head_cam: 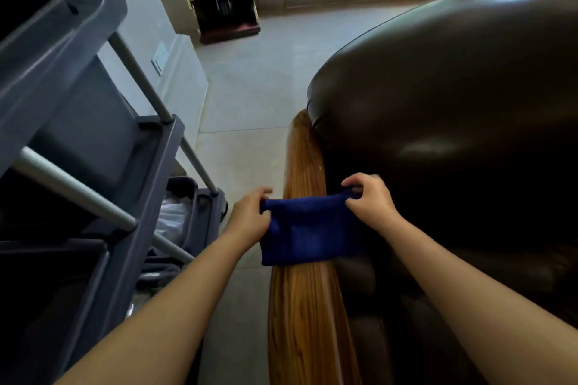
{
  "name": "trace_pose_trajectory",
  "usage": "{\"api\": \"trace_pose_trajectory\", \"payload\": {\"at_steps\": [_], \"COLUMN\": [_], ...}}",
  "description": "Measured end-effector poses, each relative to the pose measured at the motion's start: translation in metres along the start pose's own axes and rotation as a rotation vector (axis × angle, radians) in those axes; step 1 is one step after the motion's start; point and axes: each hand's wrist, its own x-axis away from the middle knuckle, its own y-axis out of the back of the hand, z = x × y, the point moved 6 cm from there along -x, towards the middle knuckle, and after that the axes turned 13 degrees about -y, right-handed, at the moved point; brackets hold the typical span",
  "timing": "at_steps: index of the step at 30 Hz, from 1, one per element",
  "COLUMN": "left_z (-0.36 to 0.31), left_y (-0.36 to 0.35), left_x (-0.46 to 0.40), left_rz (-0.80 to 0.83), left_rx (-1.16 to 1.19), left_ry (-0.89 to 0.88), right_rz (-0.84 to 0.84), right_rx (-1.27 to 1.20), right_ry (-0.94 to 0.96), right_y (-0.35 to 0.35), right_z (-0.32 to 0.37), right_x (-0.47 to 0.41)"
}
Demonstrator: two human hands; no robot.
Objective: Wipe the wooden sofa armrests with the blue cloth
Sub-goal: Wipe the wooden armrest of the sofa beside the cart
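Note:
A folded blue cloth (308, 230) hangs stretched between my two hands just above the long wooden sofa armrest (305, 316), which runs from the bottom of the view up to the dark leather sofa back (453, 97). My left hand (250, 217) pinches the cloth's upper left corner. My right hand (369, 198) pinches its upper right corner. The cloth covers a stretch of the armrest's middle; I cannot tell whether it touches the wood.
A grey cleaning cart (78, 150) with shelves and metal posts stands close on the left. Pale tiled floor (250, 87) lies between cart and sofa. A gold-framed dark stand (223, 3) sits against the far wall.

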Motion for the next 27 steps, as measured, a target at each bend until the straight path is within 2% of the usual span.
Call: {"api": "trace_pose_trajectory", "payload": {"at_steps": [2,3,5,7,8,10,13,16,27], "left_z": [-0.002,-0.006,-0.014,0.0,0.007,0.015,0.011,0.011,0.01], "left_y": [-0.003,-0.007,-0.027,-0.06,-0.067,-0.076,-0.083,-0.084,-0.086], "left_x": [0.002,0.009,0.025,0.031,0.032,0.024,0.011,0.011,0.057], "left_rz": [-0.184,-0.225,-0.124,0.075,0.126,0.121,0.015,-0.029,0.043], "left_rx": [-0.165,-0.272,-0.422,-0.481,-0.49,-0.42,-0.248,-0.199,-0.138], "left_ry": [-0.121,-0.213,-0.392,-0.427,-0.406,-0.352,-0.348,-0.338,-0.303], "right_rz": [-0.142,-0.165,-0.051,0.096,0.108,0.091,0.083,0.099,0.339], "right_rx": [0.014,0.064,0.258,0.453,0.499,0.461,0.307,0.218,0.195], "right_ry": [0.097,0.193,0.427,0.542,0.555,0.505,0.422,0.373,0.277], "right_y": [-0.005,-0.012,-0.034,-0.065,-0.07,-0.078,-0.088,-0.095,-0.089], "right_z": [-0.007,-0.011,-0.018,-0.034,-0.036,-0.032,-0.021,-0.023,-0.044], "right_x": [0.001,0.008,0.029,0.035,0.034,0.025,0.016,0.019,0.06]}}
